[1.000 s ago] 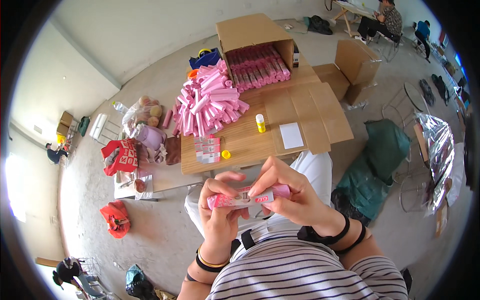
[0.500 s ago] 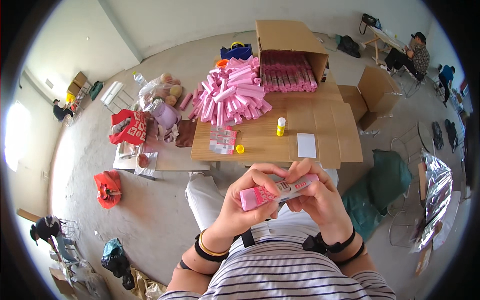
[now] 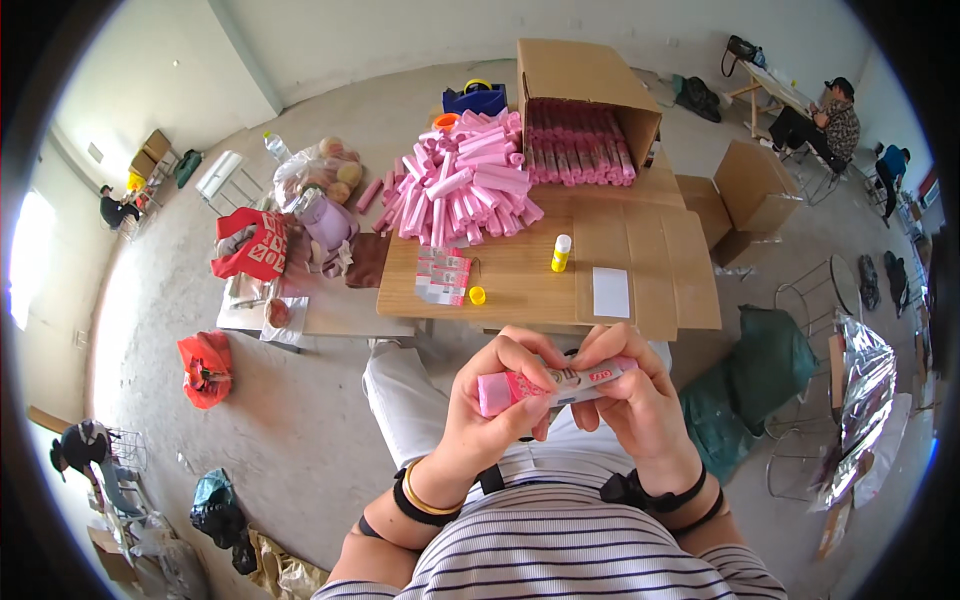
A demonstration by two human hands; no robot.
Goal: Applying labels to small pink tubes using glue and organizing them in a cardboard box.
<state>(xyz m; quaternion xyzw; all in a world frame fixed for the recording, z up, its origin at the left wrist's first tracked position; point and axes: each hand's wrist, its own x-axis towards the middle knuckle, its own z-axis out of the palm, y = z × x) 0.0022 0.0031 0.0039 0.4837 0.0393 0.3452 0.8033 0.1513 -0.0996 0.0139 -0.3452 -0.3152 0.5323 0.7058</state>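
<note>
Both hands hold a pink roll (image 3: 494,394) wrapped in a printed pink-and-white label, in front of my waist. My left hand (image 3: 476,412) grips its left end, thumb below and fingers over the top. Around the right end, my right hand (image 3: 640,412) presses the label with thumb and fingertips. On the wooden table (image 3: 510,285) beyond stand an uncapped glue stick (image 3: 561,254) and its yellow cap (image 3: 477,296). Several printed labels (image 3: 440,276) lie left of the cap, and a white rectangular paper (image 3: 611,292) lies on flattened cardboard to the right.
A heap of pink rolls (image 3: 465,185) covers the table's far left, beside an open carton (image 3: 580,75) of labelled rolls. Behind the heap sits a blue tape dispenser (image 3: 475,99). Bags crowd a low bench (image 3: 345,318) at left; a green sack (image 3: 750,385) lies at right.
My view has shifted slightly. Both hands keep hold of the pink roll, with small shifts of the fingers along the label.
</note>
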